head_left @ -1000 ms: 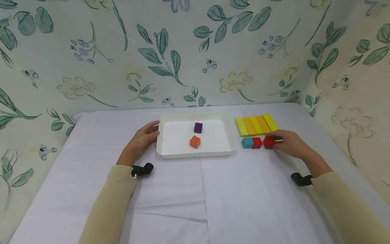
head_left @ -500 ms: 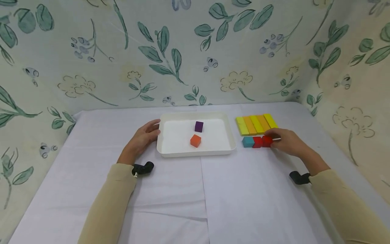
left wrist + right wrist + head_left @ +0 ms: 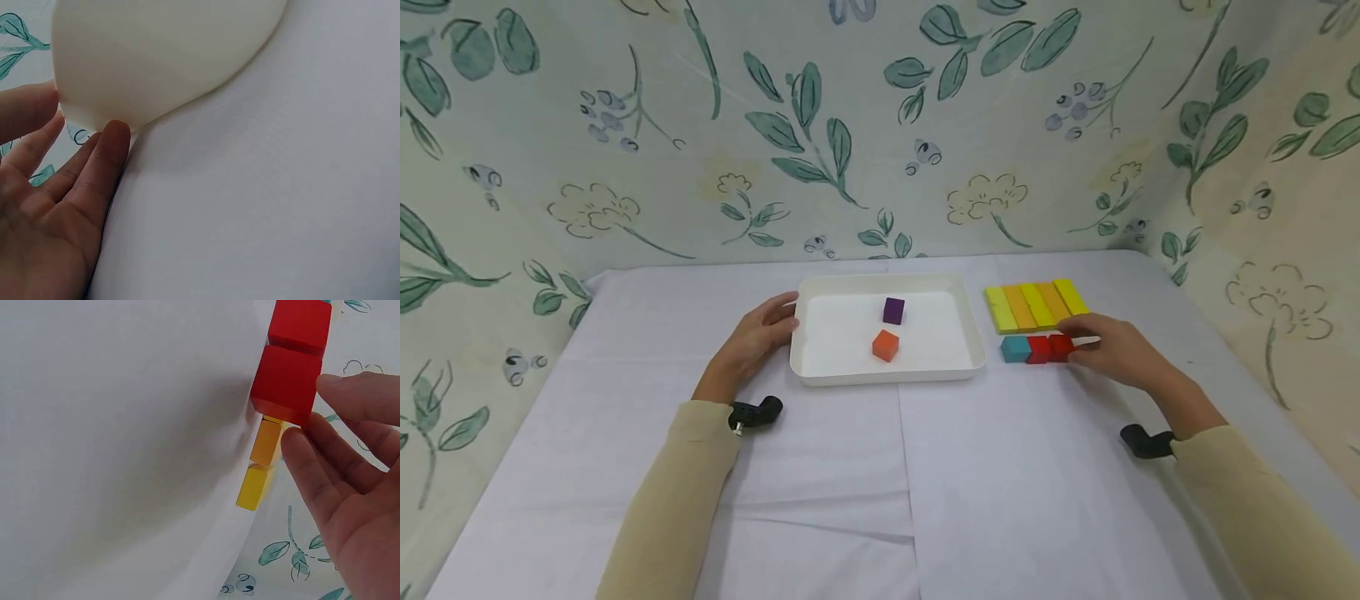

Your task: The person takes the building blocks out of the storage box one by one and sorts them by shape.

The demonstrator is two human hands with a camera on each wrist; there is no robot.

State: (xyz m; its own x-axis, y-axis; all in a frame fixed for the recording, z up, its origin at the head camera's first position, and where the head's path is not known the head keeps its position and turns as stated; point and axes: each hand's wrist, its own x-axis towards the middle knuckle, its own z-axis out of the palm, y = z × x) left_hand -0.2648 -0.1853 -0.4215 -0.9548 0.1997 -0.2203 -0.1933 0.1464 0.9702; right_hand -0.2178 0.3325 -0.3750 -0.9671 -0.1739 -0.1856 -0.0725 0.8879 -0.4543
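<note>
My left hand [image 3: 760,340] rests its fingers against the left end of a white tray [image 3: 887,377]; in the left wrist view the fingertips [image 3: 115,134] touch the tray's outer wall [image 3: 156,56]. Inside the tray are a purple cube [image 3: 893,311] and an orange cube [image 3: 885,345]. At the right, my right hand [image 3: 1112,350] holds a red cube [image 3: 287,381] at the end of a short row, thumb and fingers at its outer end. A second red cube [image 3: 1039,349] and a teal cube [image 3: 1016,349] continue that row leftward.
Behind the row, yellow and orange flat blocks [image 3: 1033,304] lie side by side. A white cloth [image 3: 820,500] covers the table, and a leaf-patterned curtain [image 3: 865,125] stands behind and at both sides. Black wrist mounts [image 3: 760,412] sit at both cuffs.
My right hand has moved the end red cube left, closing the gap to the other red cube. The left hand stays at the tray. The head view has shifted slightly.
</note>
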